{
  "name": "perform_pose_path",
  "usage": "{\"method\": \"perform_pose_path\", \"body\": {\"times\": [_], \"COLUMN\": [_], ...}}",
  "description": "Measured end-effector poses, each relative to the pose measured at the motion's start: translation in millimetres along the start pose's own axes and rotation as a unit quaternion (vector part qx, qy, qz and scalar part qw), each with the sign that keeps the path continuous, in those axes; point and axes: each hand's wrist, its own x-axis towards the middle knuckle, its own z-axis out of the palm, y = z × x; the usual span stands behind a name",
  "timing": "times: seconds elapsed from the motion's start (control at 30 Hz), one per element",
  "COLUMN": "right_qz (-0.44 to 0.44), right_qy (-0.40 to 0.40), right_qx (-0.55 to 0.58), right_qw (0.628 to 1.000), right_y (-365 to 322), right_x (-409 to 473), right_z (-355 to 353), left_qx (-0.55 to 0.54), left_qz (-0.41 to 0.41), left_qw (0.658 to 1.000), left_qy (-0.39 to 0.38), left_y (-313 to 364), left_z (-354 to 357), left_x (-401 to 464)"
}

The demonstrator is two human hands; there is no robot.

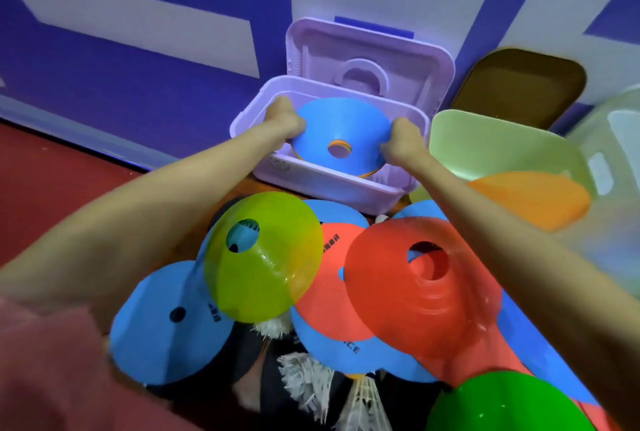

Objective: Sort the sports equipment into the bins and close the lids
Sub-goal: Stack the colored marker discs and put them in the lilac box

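Cones of the flat disc kind make up most of this sorting job, and they look thin, light and somewhat flexible, with a smooth plastic skin that could slide through loose fingers. The rim is the sensible place to take hold, since the centre is only a hole and the dome gives little to pinch.

That is how the blue cone [341, 133] is held now, in the upper middle of the frame. The left hand [284, 119] curls round its left rim and the right hand [401, 143] grips the right rim, fingers bent closed on the edge on both sides. An orange edge shows under it and through its hole, so this is probably the top of a small stack held together. A two-sided grip suits that, as a stack of slick discs could fan apart.

The cone sits tilted over the open purple bin [329, 178], whose lid [370, 60] stands open against the wall behind. Just right of it is a green bin [491, 140] with an orange cone [530, 198] inside.

Lower in the frame lies a loose heap: a yellow-green cone [263, 257], a red cone [422, 285], more blue ones, and feathered shuttlecocks [304, 382], which look fragile and want a gentle hold.
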Motion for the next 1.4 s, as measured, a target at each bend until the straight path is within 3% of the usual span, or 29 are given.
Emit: {"method": "perform_pose_path", "body": {"times": [0.33,0.5,0.63,0.73,0.9,1.07,1.4], "right_qz": [0.004,-0.064,-0.129,-0.176,-0.246,-0.206,-0.159], "right_qy": [-0.080,-0.022,0.029,0.051,0.095,0.120,0.047], "right_qx": [-0.043,-0.075,-0.033,0.027,0.052,0.036,-0.076], "right_qw": [0.996,0.995,0.991,0.983,0.963,0.970,0.983], "right_y": [-6.4,-16.2,-18.2,-14.4,1.3,28.2,55.9], "right_x": [-2.9,-26.0,-53.8,-90.1,-166.7,-230.3,-263.3], "right_z": [6.1,-3.8,-9.8,-13.8,-19.5,-18.2,3.6], "left_qx": [0.222,0.116,0.007,-0.036,-0.068,0.031,0.137], "left_qz": [0.050,0.139,0.254,0.289,0.264,0.231,0.175], "left_qw": [0.973,0.983,0.963,0.949,0.949,0.960,0.972], "left_qy": [-0.034,0.041,0.095,0.118,0.159,0.154,0.076], "left_y": [4.4,0.1,-6.8,-16.1,-45.3,-80.1,-102.1], "left_z": [3.7,-9.3,-20.8,-29.1,-34.2,-24.9,-9.9], "left_x": [-13.5,-35.7,-89.1,-138.2,-213.8,-269.7,-298.2]}}
